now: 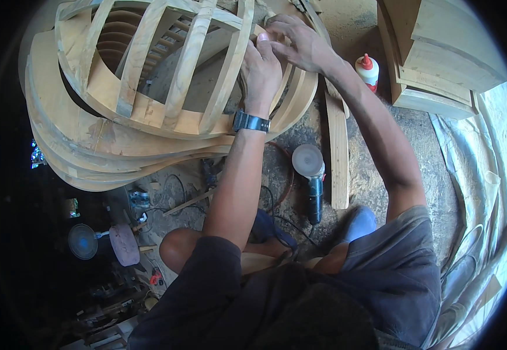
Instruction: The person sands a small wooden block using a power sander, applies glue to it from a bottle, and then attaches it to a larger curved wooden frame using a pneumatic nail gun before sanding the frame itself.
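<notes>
Wooden frame (187, 67), upper left. Top centre, left hand (263, 73) and right hand (303, 42) close together, fingers curled at its ribs (227, 76) — pinching what, cannot tell; slipping could scrape knuckles. Centre, grinder (309, 163) — a shifting foot (361, 224) might knock it.

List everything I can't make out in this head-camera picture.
All in the head view:
- Whether the left hand or right hand grips anything small: the hands themselves hide it.
- Far side of the pale, slatted, curved wooden frame: cut off by the upper edge.
- Display of the black wristwatch: too small to read.
- Base of the white plastic bottle with red cap: partly behind the right forearm.
</notes>
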A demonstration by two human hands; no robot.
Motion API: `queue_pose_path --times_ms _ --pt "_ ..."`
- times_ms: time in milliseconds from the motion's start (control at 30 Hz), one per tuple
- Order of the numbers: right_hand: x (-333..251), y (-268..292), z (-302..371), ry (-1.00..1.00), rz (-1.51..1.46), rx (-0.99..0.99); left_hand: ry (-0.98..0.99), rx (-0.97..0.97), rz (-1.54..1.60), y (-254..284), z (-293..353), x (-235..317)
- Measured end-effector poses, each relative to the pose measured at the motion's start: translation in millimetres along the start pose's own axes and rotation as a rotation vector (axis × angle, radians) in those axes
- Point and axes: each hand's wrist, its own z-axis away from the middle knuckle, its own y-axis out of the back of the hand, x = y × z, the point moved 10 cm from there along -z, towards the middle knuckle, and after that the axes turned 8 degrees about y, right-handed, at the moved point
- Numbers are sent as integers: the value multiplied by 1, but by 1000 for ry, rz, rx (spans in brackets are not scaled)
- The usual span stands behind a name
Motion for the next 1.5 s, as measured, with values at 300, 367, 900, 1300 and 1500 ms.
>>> queue_pose_path --times_ms 300,367,900,1300,1500 --pt "27 -15 -15 -12 -314 -326 -23 -45 -16 -3 3 -1" --pt "20 -8 -24 135 -365 -301 -60 -57 52 -7 4 -7" --pt "50 -46 -10 -195 -502 -606 14 112 -70 1 9 -2" --pt "43 -41 -11 -306 -531 -521 -32 177 -192 2 9 12" --pt "48 -49 -8 -337 -665 -537 108 138 -185 0 7 4"
